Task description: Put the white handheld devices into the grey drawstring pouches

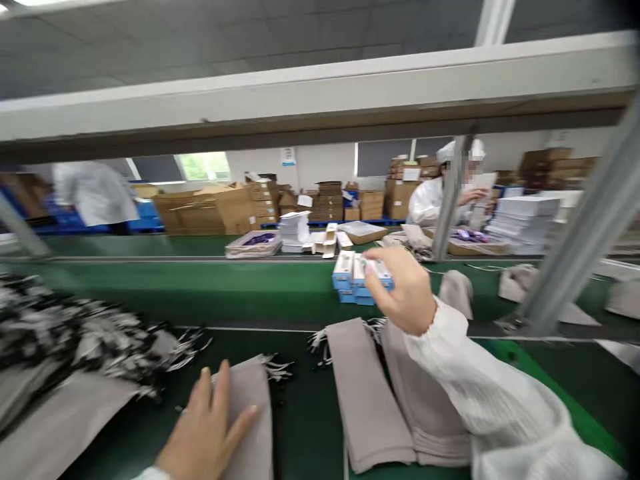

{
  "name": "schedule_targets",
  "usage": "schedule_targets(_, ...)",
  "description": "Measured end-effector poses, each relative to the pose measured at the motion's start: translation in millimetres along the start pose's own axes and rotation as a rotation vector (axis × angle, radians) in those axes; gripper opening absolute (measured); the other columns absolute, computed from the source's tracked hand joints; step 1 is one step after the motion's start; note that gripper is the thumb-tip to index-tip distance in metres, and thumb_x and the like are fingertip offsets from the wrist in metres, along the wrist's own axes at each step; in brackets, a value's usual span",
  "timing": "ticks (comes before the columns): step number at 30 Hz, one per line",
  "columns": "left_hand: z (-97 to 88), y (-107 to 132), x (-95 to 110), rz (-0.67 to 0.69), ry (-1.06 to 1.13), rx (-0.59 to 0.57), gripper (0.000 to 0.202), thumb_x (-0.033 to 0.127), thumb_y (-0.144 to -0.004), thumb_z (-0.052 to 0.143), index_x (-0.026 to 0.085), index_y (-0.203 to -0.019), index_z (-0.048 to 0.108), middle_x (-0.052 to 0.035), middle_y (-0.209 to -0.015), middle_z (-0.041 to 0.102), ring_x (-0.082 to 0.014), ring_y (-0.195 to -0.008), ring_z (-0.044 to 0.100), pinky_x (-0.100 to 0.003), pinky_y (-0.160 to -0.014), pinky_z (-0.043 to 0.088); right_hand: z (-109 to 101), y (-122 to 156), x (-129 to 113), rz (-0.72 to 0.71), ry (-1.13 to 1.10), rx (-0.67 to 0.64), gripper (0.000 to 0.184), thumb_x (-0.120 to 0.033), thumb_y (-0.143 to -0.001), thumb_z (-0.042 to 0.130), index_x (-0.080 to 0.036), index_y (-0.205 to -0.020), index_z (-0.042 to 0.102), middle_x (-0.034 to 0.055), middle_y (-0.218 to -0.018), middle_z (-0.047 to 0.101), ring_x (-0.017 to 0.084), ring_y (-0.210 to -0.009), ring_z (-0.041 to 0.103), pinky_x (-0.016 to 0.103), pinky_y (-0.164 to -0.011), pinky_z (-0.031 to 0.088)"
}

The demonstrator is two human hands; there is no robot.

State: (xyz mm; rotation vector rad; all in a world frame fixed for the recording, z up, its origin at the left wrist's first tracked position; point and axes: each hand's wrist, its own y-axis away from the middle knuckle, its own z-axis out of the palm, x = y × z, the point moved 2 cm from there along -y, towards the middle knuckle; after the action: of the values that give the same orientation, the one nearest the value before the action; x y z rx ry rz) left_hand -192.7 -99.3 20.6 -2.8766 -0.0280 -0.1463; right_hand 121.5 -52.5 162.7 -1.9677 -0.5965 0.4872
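My left hand [203, 423] lies with fingers spread on a grey drawstring pouch [253, 393] on the green work surface. Over the conveyor, my right hand [405, 287] reaches to a small stack of blue-and-white boxes [345, 270]. Its thumb and index finger close around a small blue-and-white box [359, 268] at the top of the stack. The far side of this grip is hidden. Between my hands and below my right forearm lie two piles of grey drawstring pouches [367, 393], their white cords pointing away from me.
A large heap of grey pouches with tangled cords [95, 340] spreads at left. Metal posts [575, 227] and an overhead beam [300, 93] frame the station. Across the conveyor [175, 283] are paper stacks [294, 230], trays and a seated person [430, 200]. Another person [95, 193] stands far left.
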Motion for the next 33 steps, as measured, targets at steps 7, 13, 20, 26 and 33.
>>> schedule_targets(7, 9.1, 7, 46, 0.166, 0.173, -0.120, 0.074, 0.052, -0.075, 0.035, 0.012, -0.128, 0.001, -0.0165, -0.132, -0.004, -0.0294, -0.119, -0.001, -0.045, -0.093, 0.017, 112, 114, -16, -0.178, 0.244, -0.621, 0.033, -0.033, -0.078, 0.041, -0.020, -0.108, 0.049, 0.0114, -0.096, 0.049, 0.025, -0.088, 0.044, 0.039, -0.076, 0.030)
schedule_targets(13, 17.9, -12, 81, 0.328, 0.338, -0.216, 0.083, 0.061, -0.069, 0.038, 0.020, -0.128, -0.004, -0.0114, -0.133, -0.006, -0.0286, -0.119, -0.004, -0.047, -0.095, 0.012, 113, 149, -1, -0.234, 0.263, -0.621, 0.030, -0.035, -0.081, 0.035, -0.018, -0.099, 0.052, 0.0104, -0.094, 0.049, 0.024, -0.085, 0.045, 0.040, -0.074, 0.032)
schedule_targets(20, -8.4, -35, 106, 0.415, 0.090, -0.064, 0.067, 0.058, -0.076, 0.028, 0.014, -0.126, 0.020, -0.0143, -0.132, 0.005, -0.0303, -0.119, 0.000, -0.053, -0.093, 0.010, 75, 92, 12, 0.008, 0.118, -0.629, 0.038, -0.033, -0.085, 0.027, -0.020, -0.120, 0.030, 0.0073, -0.109, 0.044, 0.021, -0.100, 0.040, 0.038, -0.084, 0.031)
schedule_targets(26, -9.3, -14, 125, 0.649, 0.108, 0.096, 0.059, 0.047, -0.081, 0.027, 0.014, -0.128, 0.012, -0.0074, -0.133, 0.009, -0.0256, -0.120, 0.007, -0.042, -0.096, 0.019, 23, 45, 63, 0.033, 0.074, -0.465, 0.036, -0.029, -0.084, 0.030, -0.019, -0.117, 0.033, 0.0070, -0.109, 0.043, 0.020, -0.101, 0.039, 0.035, -0.085, 0.032)
schedule_targets(33, 32.6, 16, 118, 0.647, 0.144, 0.014, 0.055, 0.040, -0.082, 0.029, 0.018, -0.128, 0.012, -0.0052, -0.133, 0.011, -0.0261, -0.119, 0.012, -0.043, -0.093, 0.024, -19, 23, 102, 0.189, 0.049, -0.007, 0.028, -0.028, -0.085, 0.028, -0.019, -0.110, 0.037, 0.0046, -0.092, 0.052, 0.015, -0.086, 0.048, 0.030, -0.077, 0.038)
